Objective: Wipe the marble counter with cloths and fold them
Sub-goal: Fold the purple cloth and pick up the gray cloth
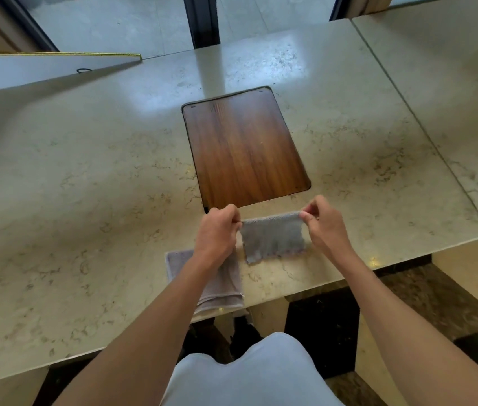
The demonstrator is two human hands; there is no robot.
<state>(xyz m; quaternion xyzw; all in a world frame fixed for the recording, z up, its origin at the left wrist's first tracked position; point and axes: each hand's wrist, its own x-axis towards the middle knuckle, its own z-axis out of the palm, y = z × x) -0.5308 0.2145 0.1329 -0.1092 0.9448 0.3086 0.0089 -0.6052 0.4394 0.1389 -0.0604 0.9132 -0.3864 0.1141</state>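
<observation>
A small grey cloth [273, 237] hangs stretched between both hands just above the marble counter [85, 186]. My left hand [217, 232] pinches its upper left corner. My right hand [324, 222] pinches the upper right corner. The cloth's lower edge touches or nearly touches the counter near the front edge. A second cloth [226, 285], pale mauve and folded into a rectangle, lies flat on the counter under my left forearm, reaching the counter's front edge; my arm hides part of it.
A dark wooden panel [246, 148] is set into the counter just beyond my hands. A white board [41, 68] lies at the back left. Another marble slab [451, 83] adjoins on the right. Dark floor [425, 306] shows below the front edge.
</observation>
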